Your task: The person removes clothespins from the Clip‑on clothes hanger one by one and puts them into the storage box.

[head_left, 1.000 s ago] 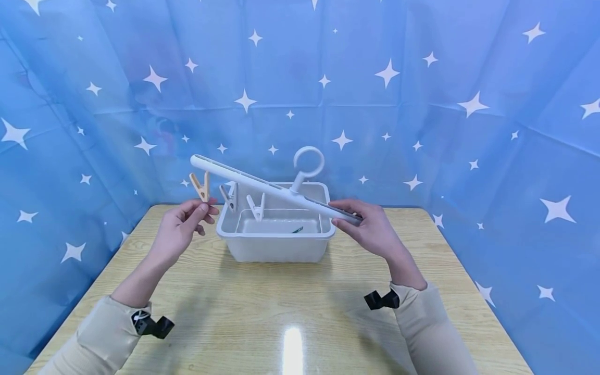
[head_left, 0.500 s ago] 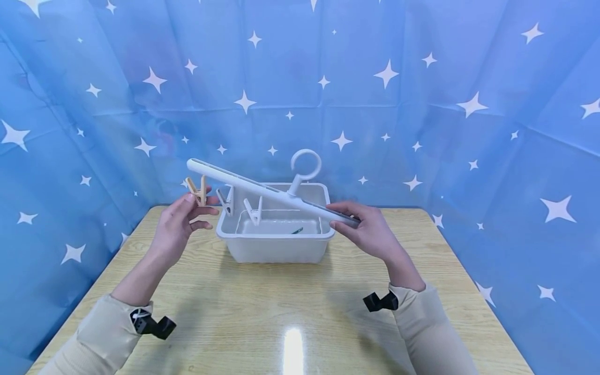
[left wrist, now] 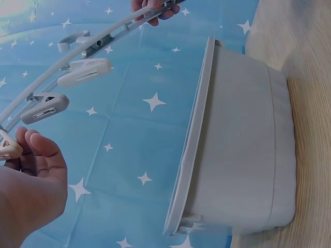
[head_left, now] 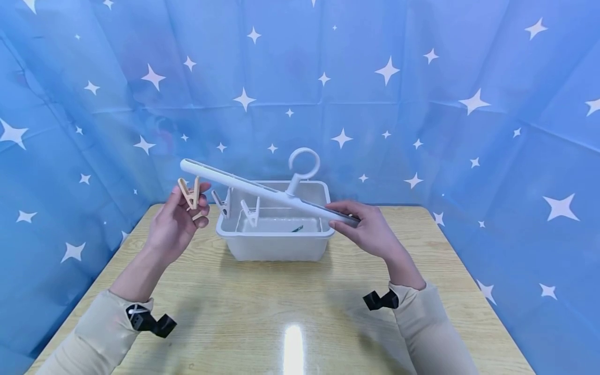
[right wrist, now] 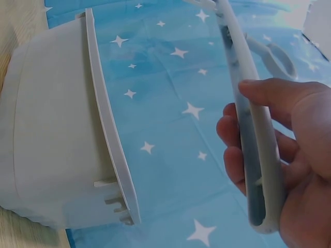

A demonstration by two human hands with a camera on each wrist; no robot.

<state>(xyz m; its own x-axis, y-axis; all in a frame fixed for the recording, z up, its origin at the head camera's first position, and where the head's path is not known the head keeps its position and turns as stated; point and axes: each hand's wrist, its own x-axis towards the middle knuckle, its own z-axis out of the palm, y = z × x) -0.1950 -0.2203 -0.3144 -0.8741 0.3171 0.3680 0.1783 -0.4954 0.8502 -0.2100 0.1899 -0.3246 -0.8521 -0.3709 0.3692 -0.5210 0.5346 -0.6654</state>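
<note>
A white hanger bar with a ring hook slants above the tub, its left end higher. My right hand grips its lower right end, thumb on one side and fingers on the other. A beige clothespin hangs under the raised left end. My left hand is right at it, fingers loosely bent around and behind the pin. Farther along the bar hang a grey clothespin and a white clothespin.
A light grey plastic tub stands on the wooden table behind the hands. A small dark green item lies inside it. A blue star-patterned curtain encloses the back and sides.
The left hand no longer pinches the beige clothespin from below; it has turned, with its fingers now behind the pin. The hanger's left end has shifted slightly left, carrying the clothespins along.
</note>
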